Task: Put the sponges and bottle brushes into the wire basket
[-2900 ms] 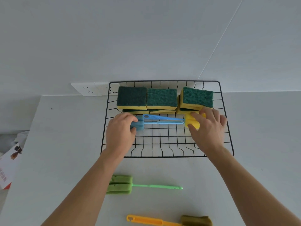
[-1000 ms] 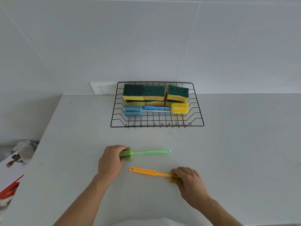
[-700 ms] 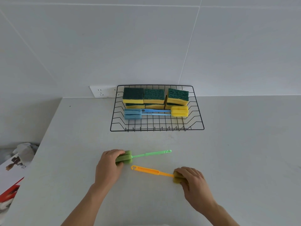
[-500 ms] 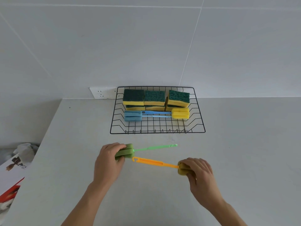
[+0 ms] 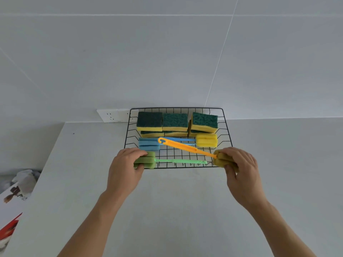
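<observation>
A black wire basket [image 5: 226, 129] stands against the wall. Several green-and-yellow sponges [image 5: 174, 122] are stacked along its back, with a blue bottle brush [image 5: 148, 144] and a yellow brush head [image 5: 206, 140] in front of them. My left hand [image 5: 124, 171] grips the sponge head of the green bottle brush [image 5: 178, 161], held level over the basket's front edge. My right hand [image 5: 241, 168] grips the olive sponge head of the orange bottle brush [image 5: 183, 147], whose handle slants up and left over the basket.
A white wall socket [image 5: 113, 115] sits left of the basket. The grey counter [image 5: 176, 201] drops off at the left, where a red-and-white box [image 5: 11, 206] and crumpled plastic [image 5: 24, 179] lie lower down.
Both hands picked the green and orange brushes up off the counter and carried them forward to the basket's front edge. My view has moved closer to the basket.
</observation>
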